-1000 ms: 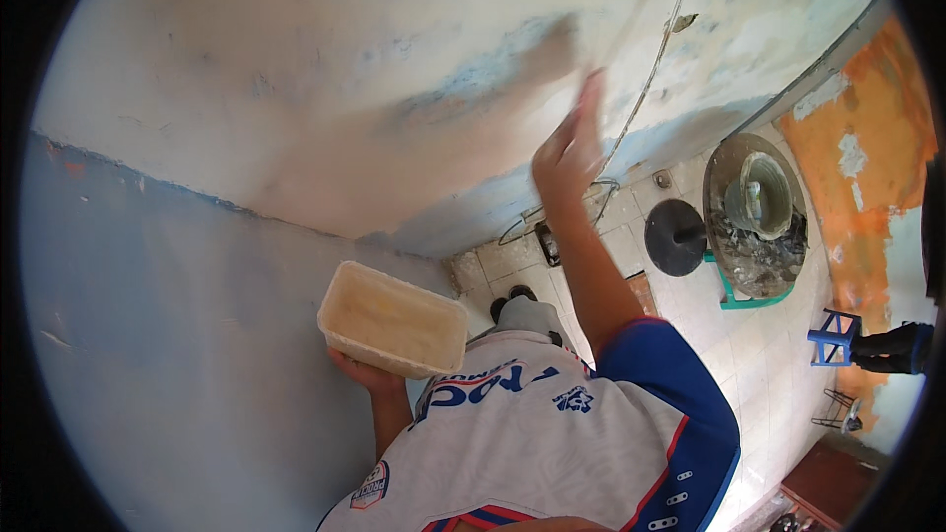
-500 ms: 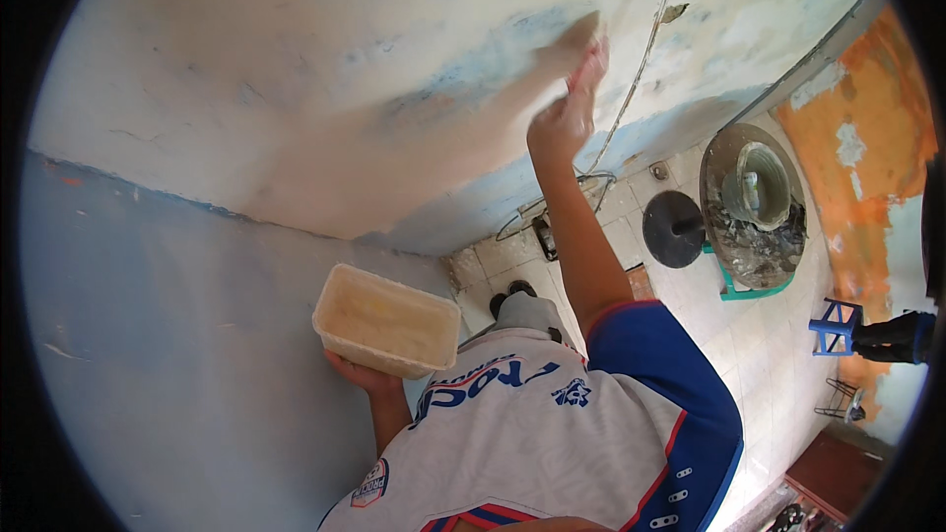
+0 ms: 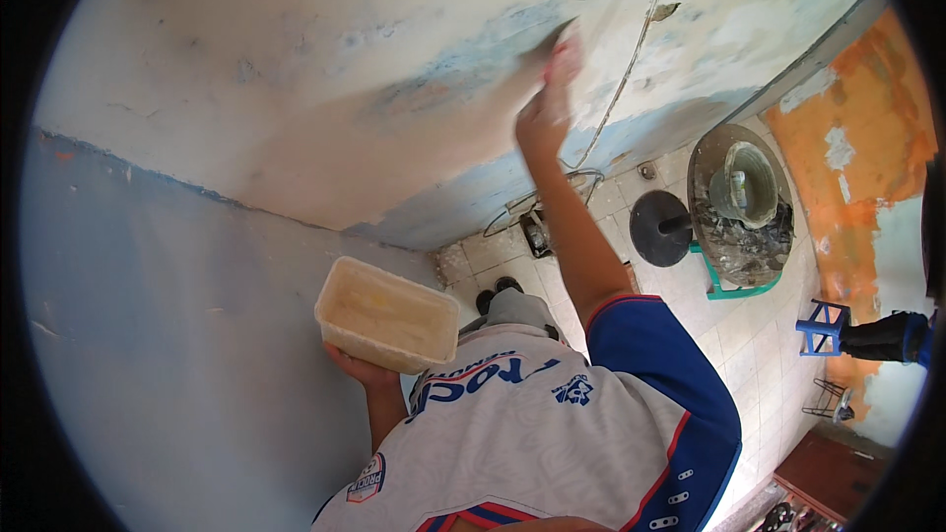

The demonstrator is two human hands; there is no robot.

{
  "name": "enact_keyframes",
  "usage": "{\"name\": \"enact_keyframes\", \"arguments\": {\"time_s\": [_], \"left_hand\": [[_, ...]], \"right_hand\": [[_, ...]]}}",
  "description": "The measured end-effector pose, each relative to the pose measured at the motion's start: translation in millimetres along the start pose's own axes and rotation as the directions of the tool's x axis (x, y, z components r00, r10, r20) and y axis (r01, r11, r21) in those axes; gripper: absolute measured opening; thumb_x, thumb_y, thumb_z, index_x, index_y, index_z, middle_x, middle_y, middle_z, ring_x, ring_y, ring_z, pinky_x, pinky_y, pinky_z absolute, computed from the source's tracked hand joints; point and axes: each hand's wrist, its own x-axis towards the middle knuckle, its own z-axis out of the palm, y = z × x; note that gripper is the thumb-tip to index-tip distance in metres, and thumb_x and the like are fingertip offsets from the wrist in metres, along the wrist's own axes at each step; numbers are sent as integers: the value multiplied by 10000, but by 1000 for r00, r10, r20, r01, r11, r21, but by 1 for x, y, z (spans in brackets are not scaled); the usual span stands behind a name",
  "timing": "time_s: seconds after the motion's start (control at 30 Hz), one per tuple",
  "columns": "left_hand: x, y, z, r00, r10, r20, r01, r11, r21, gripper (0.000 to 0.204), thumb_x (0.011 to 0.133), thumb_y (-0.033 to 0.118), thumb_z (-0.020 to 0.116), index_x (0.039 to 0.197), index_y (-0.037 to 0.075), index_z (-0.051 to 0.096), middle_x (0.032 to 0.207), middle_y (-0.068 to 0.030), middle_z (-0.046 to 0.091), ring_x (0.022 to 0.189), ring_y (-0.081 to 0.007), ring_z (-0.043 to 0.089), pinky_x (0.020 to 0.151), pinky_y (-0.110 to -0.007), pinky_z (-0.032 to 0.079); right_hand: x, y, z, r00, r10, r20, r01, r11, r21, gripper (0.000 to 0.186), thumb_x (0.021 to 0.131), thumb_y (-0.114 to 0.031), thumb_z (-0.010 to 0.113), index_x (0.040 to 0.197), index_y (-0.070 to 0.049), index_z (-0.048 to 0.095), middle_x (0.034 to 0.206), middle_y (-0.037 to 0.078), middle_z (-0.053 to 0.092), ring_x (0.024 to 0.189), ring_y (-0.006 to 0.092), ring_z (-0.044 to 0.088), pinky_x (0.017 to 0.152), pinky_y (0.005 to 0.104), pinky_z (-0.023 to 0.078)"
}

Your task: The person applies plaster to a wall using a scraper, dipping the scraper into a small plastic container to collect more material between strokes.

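My left hand point(image 3: 357, 363) grips an off-white rectangular plastic tub point(image 3: 386, 311) from below; pale material coats its inside. My right hand point(image 3: 542, 123) is raised at the patchy cream-and-blue plastered wall point(image 3: 296, 59), closed around a blurred pinkish-red item point(image 3: 564, 51), possibly a flat tool, whose shape I cannot make out. It lies against or very near the wall, left of a long narrow groove point(image 3: 631, 69).
A dusty round table point(image 3: 739, 251) holds a grey bucket point(image 3: 741, 184), beside a black round object point(image 3: 658, 228). A blue stool point(image 3: 820, 328) stands at the right by another person's dark-clad legs point(image 3: 877, 337). Cables point(image 3: 581, 177) lie along the wall's foot.
My right hand rose along the wall, then shifted left with the pinkish-red item, which shows more clearly. The tub in my left hand has barely moved.
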Motion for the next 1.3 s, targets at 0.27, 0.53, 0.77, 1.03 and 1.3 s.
{"name": "enact_keyframes", "arguments": {"time_s": [0.27, 0.53, 0.77, 1.03, 1.3], "left_hand": [[-4, 5, -6, 1000, -1, -29, 0, 1000, -28, 766, 1060, 683, 315, 1589, 137, 412, 1606, -110, 461, 1448, -327, 487, 1181, -501, 439], [-7, 7, -5, 997, 31, -70, -28, 999, 47, 779, 1057, 687, 317, 1591, 127, 408, 1614, -111, 453, 1454, -333, 481, 1186, -507, 433], [-10, 13, -9, 997, 51, -61, -48, 997, 61, 789, 1047, 704, 339, 1593, 138, 407, 1622, -112, 443, 1460, -334, 469, 1194, -504, 418], [-2, 6, -18, 1000, 16, -10, -16, 1000, -3, 789, 1053, 708, 332, 1596, 139, 399, 1623, -109, 443, 1462, -326, 467, 1200, -495, 411], [-2, 10, -9, 997, 40, -63, -35, 997, 73, 783, 1056, 699, 310, 1594, 137, 404, 1620, -113, 445, 1459, -331, 475, 1191, -506, 426]], "right_hand": [[-58, -20, -30, 995, 96, 36, -100, 989, 109, 563, 1029, 95, 456, 1582, 99, 352, 1566, 284, 496, 1407, 399, 553, 1121, 406, 512], [-61, -58, -1, 981, -194, 21, 191, 976, 109, 641, 916, 190, 462, 1550, 113, 404, 1512, 298, 550, 1352, 380, 616, 998, 409, 581], [1, -28, -29, 988, 110, -110, -110, 994, 8, 554, 991, 113, 439, 1545, 104, 422, 1512, 288, 554, 1361, 388, 601, 1078, 416, 543], [-24, -90, 18, 955, -294, 42, 284, 944, 165, 600, 883, 184, 468, 1477, 114, 506, 1478, 332, 558, 1410, 479, 526, 1178, 551, 434], [35, -42, -1, 987, 148, -68, -138, 982, 130, 623, 895, 179, 467, 1515, 133, 437, 1549, 303, 505, 1412, 430, 543, 1162, 428, 481]]}}
